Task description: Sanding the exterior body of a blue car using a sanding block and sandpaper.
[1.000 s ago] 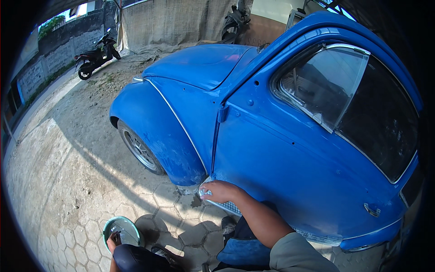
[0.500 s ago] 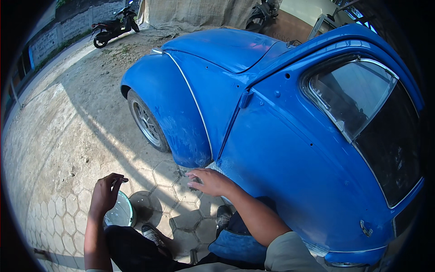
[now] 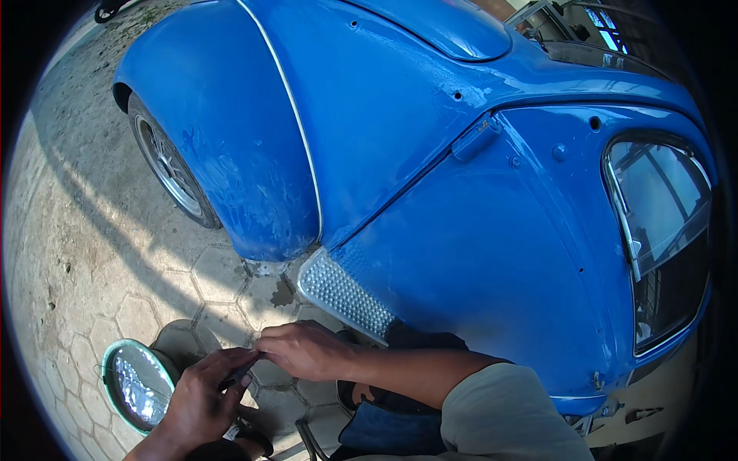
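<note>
My left hand (image 3: 206,392) and my right hand (image 3: 307,350) meet low in the middle of the view, above the paving. Between the left thumb and fingers is a small dark, thin sheet (image 3: 235,376), mostly covered; its exact kind is not plain. The right fingertips are pinched together at the far end of the left fingers, at the sheet's edge. Beyond the hands stands a blue car, with its front fender (image 3: 223,146) and closed door (image 3: 477,261) facing me. Chalky smears mark the fender's lower part.
A round bucket of water with a green rim (image 3: 108,376) stands left of my left hand. The car's studded metal running board (image 3: 342,292) juts out just past my right hand. A front wheel (image 3: 165,157) rests on the ground, and hexagonal paving (image 3: 138,319) runs underneath.
My hands, apart before, have come together, the right now pinching beside the left. The view has shifted, showing the car nearer and the bucket's water and running board more fully.
</note>
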### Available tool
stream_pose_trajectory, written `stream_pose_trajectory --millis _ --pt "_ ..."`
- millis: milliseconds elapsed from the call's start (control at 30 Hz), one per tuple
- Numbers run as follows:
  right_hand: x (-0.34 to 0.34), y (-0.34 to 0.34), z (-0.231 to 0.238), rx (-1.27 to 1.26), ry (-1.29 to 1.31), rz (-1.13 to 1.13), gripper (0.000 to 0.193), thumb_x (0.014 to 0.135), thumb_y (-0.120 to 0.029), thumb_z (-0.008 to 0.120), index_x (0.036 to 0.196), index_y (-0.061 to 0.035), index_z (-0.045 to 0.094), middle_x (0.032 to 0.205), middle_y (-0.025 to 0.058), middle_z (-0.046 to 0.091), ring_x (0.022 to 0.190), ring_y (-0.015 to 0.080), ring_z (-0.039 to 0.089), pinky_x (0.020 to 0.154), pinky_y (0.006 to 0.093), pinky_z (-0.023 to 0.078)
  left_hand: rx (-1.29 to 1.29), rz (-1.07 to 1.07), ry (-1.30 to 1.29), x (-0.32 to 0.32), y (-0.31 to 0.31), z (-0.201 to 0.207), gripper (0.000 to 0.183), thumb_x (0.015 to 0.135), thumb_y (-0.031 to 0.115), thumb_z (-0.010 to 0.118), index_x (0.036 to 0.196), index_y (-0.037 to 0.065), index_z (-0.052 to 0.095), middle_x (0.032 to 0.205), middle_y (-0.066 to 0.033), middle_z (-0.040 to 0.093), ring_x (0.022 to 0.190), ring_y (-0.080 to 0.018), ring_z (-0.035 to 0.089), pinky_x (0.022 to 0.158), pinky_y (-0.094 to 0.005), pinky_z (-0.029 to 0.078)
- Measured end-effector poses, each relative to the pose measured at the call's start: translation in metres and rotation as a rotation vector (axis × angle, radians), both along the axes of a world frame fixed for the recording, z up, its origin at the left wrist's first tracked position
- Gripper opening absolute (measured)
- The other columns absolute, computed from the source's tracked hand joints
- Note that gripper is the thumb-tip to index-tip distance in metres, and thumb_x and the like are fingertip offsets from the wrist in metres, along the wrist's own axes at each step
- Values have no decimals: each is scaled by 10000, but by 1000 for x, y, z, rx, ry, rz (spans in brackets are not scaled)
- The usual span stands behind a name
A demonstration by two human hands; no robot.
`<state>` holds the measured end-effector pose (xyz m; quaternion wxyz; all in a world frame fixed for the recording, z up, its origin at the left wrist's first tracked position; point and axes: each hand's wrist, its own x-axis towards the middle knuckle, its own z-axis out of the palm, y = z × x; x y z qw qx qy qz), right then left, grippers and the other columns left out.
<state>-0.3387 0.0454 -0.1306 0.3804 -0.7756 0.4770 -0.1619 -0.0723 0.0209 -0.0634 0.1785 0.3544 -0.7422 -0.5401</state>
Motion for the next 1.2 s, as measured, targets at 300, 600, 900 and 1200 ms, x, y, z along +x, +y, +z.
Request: stream_pose_trajectory --millis 300,600,900,1200 --pt "-33 -32 -47 -179 97 124 126 988 -142 716 1034 -33 760 984 145 729 1018 377 761 903 510 609 263 -339 -173 -5 -64 -45 813 1024 239 890 1668 4 452 1550 -292 616 1383 -378 706 1133 -459 597" --pt "-26 -32 -20 -310 256 -74 123 987 -140 747 970 -23 779 954 206 799 942 417 811 842 550 629 199 -296 -16 -19 -63 -78 683 1174 313 719 1727 -17 491 1550 -197 706 1422 -264 680 1200 -420 562" --pt "-9 18 0 -126 351 -155 338 1080 -371 767 1162 -44 785 1039 192 816 994 451 795 879 573 618 -252 -113 -268 -11 -55 -41 323 1177 196 612 1379 -2 768 1156 -256 832 1096 -396 785 975 -503 611" --pt "11 49 52 -225 125 -251 379 1078 -379 769 1242 -38 781 1169 173 842 1086 411 808 942 530 639 -452 -58 -580 48 -71 -97 296 1102 132 605 1318 30 780 1200 -307 806 1129 -510 772 982 -585 624"
